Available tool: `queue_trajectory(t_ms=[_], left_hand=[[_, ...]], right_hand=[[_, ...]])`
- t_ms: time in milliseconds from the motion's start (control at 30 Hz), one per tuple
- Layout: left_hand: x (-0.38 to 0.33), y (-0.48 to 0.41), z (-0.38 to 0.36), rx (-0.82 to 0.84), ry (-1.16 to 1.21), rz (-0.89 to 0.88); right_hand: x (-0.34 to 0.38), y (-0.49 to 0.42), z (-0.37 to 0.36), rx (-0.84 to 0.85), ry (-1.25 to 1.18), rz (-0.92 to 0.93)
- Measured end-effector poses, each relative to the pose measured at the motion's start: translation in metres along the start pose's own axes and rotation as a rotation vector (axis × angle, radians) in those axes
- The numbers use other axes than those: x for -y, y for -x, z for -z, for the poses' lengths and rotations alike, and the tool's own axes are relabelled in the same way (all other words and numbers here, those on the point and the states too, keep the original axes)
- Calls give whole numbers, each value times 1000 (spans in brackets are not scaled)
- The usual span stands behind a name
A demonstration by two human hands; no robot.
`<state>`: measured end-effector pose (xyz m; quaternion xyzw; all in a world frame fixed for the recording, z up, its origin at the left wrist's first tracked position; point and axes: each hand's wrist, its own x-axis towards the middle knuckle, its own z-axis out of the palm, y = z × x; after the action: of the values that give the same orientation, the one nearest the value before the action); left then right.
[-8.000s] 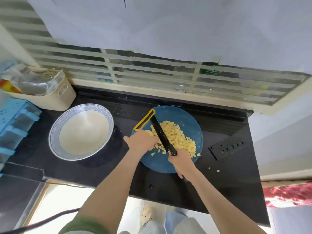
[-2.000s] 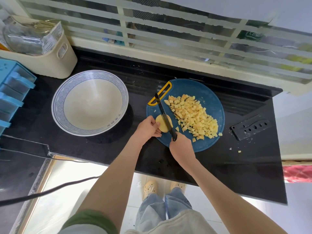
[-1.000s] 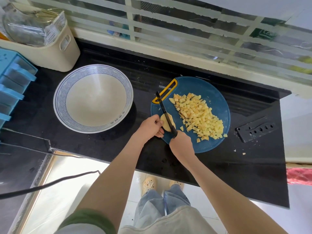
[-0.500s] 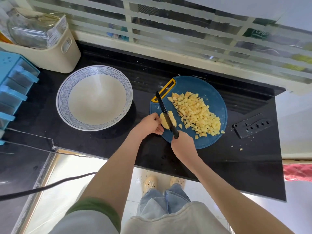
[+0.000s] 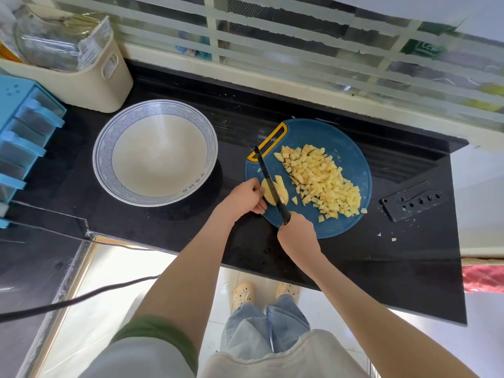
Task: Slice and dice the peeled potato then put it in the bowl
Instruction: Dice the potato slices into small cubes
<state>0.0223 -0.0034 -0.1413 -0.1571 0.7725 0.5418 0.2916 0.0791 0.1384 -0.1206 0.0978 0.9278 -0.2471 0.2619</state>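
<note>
I hold the last potato (image 5: 281, 190) at the near left of the board (image 5: 327, 132), beside the diced pile (image 5: 321, 181); my left hand (image 5: 246, 196) pins it from the left, its fingers (image 5: 259, 208) curled round the uncut end and close to the knife (image 5: 270, 184); my right hand (image 5: 296, 233) wraps the handle at the near edge, fingers closed round it, the tip pointing far-left towards the yellow grip. The blade lies across the piece with thin slabs already leaning off its right side, so I judge the step to be slicing the last lump before cross-cutting it.

To do it well I would tuck the left fingertips back and let the knuckles guide the blade; the piece is small now and the margin for the fingers is thin. I would cut straight down with a short forward draw, not a chop, so the slabs stay stacked; then turn them and dice to match the pile. The bowl (image 5: 102, 159) sits empty on the surface (image 5: 191, 227) to the left, apart from the board; some bits lie loose on the surface to the right, worth gathering at the transfer.
</note>
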Motion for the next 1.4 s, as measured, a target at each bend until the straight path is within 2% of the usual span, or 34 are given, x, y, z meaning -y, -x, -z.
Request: queue_trajectory(t_ms=[367,700,967,1033,1100,1133,1200,1267,1333,1367,1400], left_hand=[[3,1,0,2,13,-25],[-3,5,-4,-46,1,71],[-15,10,-20,-206,-150,106],[-17,10,-22,-204,-237,114],[-20,13,-24,-274,-327,110],[-23,16,-24,-362,-343,82],[-32,24,-22,-610,-325,-84],[-44,31,-19,-783,-358,-393],[-57,34,-16,-745,-566,-687],[-64,35,-14,-614,-703,-757],[-70,37,-12,-444,-847,-755]], right_hand=[[13,-12,1,-37,-83,-5],[2,-2,14,-94,-141,43],[-9,-10,24,-136,-194,14],[-12,-10,26,-137,-148,21],[-14,-9,28,-130,-74,34],[-15,-9,30,-121,-40,28],[-17,-6,35,-102,49,13],[-21,-2,42,-108,192,39],[-26,1,52,-122,338,100],[-28,3,57,-127,408,134],[-30,4,62,-136,481,170]])
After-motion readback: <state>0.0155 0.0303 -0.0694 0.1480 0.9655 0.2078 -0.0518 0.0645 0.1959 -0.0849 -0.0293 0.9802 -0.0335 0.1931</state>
